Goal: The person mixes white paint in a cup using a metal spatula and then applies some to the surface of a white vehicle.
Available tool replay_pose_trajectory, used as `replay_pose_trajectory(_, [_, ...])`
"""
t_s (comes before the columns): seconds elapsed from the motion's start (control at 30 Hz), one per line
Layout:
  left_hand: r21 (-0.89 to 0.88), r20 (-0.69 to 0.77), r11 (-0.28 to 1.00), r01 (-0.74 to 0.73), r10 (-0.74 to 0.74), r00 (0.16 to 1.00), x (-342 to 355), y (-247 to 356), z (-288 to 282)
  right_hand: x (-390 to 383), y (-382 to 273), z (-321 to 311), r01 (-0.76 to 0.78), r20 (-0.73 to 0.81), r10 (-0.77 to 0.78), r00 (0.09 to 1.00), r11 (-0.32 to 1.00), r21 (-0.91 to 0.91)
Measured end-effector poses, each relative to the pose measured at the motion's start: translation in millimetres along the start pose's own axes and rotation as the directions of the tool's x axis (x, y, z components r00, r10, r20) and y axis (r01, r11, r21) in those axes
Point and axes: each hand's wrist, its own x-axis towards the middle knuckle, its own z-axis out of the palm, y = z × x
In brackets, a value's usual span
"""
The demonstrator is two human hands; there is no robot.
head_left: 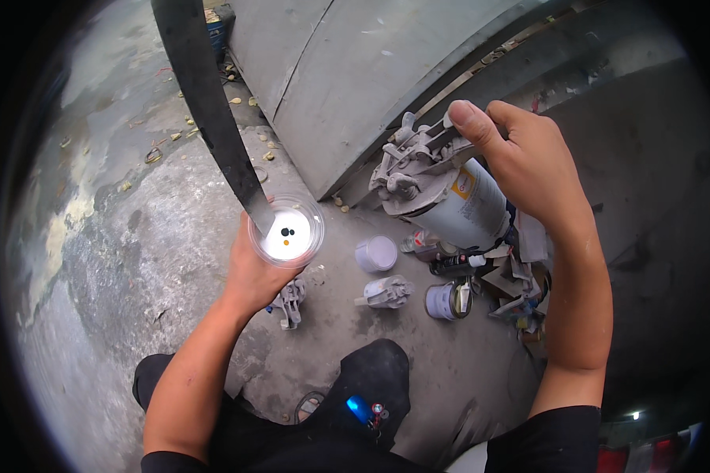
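My left hand (pixel 254 272) is wrapped round a clear plastic cup (pixel 318 225). White paint (pixel 300 246) lies in the cup, with black spots and one orange spot on it. A long, flat, dark strip (pixel 213 118) leans into the cup, its lower end against the inner left side. My right hand (pixel 521 154) grips the handle of a large paint can (pixel 469 209), its thumb on top. The can is tilted toward the cup, apart from it. A grey, paint-crusted pouring lid (pixel 406 169) covers its top; whether paint flows from it I cannot tell.
On the concrete floor stand a lidded tub (pixel 377 254), a can with a crusted pouring lid (pixel 386 292), and another tin (pixel 447 301). A grey crusted lidded container (pixel 290 303) sits below my left hand. Bottles (pixel 457 264) and litter lie right. A grey metal panel (pixel 331 79) stands ahead.
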Motion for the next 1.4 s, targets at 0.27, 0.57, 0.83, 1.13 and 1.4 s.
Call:
replay_pose_trajectory(0.27, [-0.088, 0.014, 0.993, 0.075, -0.074, 0.997, 2, 2, -5, -22, -39, 28, 0.31, -0.014, -0.336, 0.942, 0.885, -0.347])
replay_pose_trajectory(0.57, [-0.104, 0.005, 0.993, 0.053, -0.053, 0.999, 2, -10, 1, -64, -45, 78, 0.536, 0.16, -0.52, 0.839, 0.738, -0.409])
replay_pose_trajectory(0.83, [-0.07, 0.031, 0.996, 0.062, -0.06, 0.998, -2, -6, 6, -73, -34, 93, 0.564, 0.237, -0.512, 0.826, 0.759, -0.326])
replay_pose_trajectory(1.13, [-0.127, 0.032, 0.987, 0.103, -0.1, 0.995, -4, -3, 9, -49, 1, 66, 0.436, 0.018, -0.437, 0.899, 0.893, -0.117])
replay_pose_trajectory(1.4, [0.138, 0.093, 0.99, -0.019, 0.006, 0.996, -5, -4, 16, -27, 55, 36, 0.283, -0.239, -0.252, 0.938, 0.953, 0.104])
